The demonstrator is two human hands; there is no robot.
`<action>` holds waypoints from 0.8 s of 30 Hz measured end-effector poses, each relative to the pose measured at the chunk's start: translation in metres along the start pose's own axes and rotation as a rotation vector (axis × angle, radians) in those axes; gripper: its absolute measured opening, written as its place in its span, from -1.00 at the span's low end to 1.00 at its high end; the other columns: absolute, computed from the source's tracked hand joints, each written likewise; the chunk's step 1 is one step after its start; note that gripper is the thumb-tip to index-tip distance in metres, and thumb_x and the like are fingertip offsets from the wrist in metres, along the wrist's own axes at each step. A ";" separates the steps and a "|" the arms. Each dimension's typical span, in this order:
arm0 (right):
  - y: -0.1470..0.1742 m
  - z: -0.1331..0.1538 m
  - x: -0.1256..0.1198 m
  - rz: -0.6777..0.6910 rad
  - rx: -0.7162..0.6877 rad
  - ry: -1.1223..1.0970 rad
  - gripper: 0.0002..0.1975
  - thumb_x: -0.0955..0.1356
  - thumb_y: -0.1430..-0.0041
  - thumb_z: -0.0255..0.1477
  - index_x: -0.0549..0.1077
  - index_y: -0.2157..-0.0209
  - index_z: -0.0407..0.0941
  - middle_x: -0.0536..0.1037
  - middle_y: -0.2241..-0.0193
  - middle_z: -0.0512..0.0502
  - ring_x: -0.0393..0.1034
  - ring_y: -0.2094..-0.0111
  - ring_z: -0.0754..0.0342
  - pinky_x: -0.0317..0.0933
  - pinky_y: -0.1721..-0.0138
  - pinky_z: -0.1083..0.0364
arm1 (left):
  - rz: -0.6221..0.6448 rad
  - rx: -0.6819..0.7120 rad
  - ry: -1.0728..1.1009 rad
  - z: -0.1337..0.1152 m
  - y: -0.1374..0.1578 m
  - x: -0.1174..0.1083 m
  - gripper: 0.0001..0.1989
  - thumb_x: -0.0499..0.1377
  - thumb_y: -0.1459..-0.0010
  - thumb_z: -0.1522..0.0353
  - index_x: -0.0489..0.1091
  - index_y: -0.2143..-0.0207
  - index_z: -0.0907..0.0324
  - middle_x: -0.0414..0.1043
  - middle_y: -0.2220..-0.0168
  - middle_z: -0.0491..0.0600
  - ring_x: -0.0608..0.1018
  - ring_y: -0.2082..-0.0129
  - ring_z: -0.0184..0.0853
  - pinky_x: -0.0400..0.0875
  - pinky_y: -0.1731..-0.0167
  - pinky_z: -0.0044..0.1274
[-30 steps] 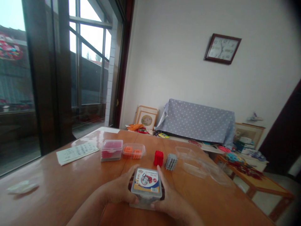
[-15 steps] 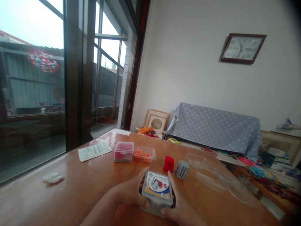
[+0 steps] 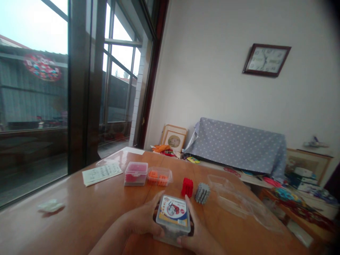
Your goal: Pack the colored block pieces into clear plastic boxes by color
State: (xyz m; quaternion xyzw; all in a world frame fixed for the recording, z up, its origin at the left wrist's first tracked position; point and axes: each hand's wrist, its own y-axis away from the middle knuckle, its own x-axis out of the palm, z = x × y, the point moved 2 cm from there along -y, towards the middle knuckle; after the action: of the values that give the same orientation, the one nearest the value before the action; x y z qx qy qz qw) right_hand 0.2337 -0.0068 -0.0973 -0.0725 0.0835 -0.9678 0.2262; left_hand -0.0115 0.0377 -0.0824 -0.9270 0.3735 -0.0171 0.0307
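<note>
Between my two hands is a small clear plastic box (image 3: 173, 211) with a printed label and a handwritten 4 on its lid. My left hand (image 3: 148, 219) grips its left side, and my right hand (image 3: 195, 230) wraps round the right side. What the box contains is hard to make out. Just beyond it stand a red block of knobbly pieces (image 3: 187, 187) and a grey block of similar pieces (image 3: 202, 193). Farther left are a lidded clear box with pink contents (image 3: 136, 174) and an open clear tub (image 3: 170, 181) holding orange pieces.
Clear plastic containers (image 3: 233, 202) lie at the right of the wooden table (image 3: 101, 202). Paper sheets with handwriting (image 3: 102, 173) and a crumpled pale packet (image 3: 51, 205) are on the left. Behind the table, a polka-dot cloth (image 3: 236, 145) covers something long by the wall.
The whole view has shifted slightly, so things appear a little farther left. Both hands keep the same hold on the labelled box.
</note>
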 end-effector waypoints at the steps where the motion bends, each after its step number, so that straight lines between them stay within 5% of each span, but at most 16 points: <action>1: -0.002 -0.004 -0.003 0.008 -0.013 0.013 0.50 0.65 0.18 -0.24 -0.49 -0.44 0.05 0.30 -0.32 -0.31 0.27 -0.29 -0.28 0.10 -0.28 -0.26 | 0.021 0.008 0.007 0.001 0.000 -0.001 0.49 0.54 0.29 0.42 -0.44 -0.47 0.04 0.18 -0.35 0.22 0.26 -0.34 0.05 0.18 -0.29 -0.15; 12: -0.013 -0.010 -0.001 -0.035 -0.042 0.035 0.50 0.64 0.27 -0.09 -0.37 -0.45 0.00 0.30 -0.31 -0.36 0.27 -0.28 -0.31 0.12 -0.27 -0.25 | -0.039 -0.018 0.036 0.002 -0.003 -0.007 0.48 0.52 0.30 0.48 -0.43 -0.46 0.01 0.20 -0.33 0.20 0.33 -0.30 0.03 0.26 -0.25 -0.17; 19: -0.033 0.017 0.012 -0.179 0.019 0.132 0.31 0.61 0.20 -0.36 -0.18 -0.45 0.09 0.35 -0.28 -0.27 0.38 -0.19 -0.33 0.27 -0.17 -0.25 | -0.140 0.135 0.131 -0.028 -0.003 -0.009 0.22 0.48 0.14 0.44 -0.14 -0.46 -0.01 0.10 -0.41 0.13 0.28 -0.34 0.02 0.24 -0.27 -0.23; 24: -0.075 0.055 0.017 -0.264 -0.085 0.247 0.19 0.54 0.15 -0.52 -0.10 -0.43 0.11 0.28 -0.32 -0.20 0.36 -0.22 -0.19 0.27 -0.19 -0.18 | -0.368 0.239 0.117 -0.036 -0.007 -0.027 0.03 0.42 -0.02 0.30 -0.04 -0.44 0.05 0.00 -0.45 0.11 0.14 -0.42 0.03 0.10 -0.35 -0.23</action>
State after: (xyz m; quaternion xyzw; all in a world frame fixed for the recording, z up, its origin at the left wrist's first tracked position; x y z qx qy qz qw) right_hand 0.1959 0.0447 -0.0275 0.0268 0.1413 -0.9862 0.0817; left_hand -0.0279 0.0597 -0.0467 -0.9667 0.1945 -0.1203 0.1148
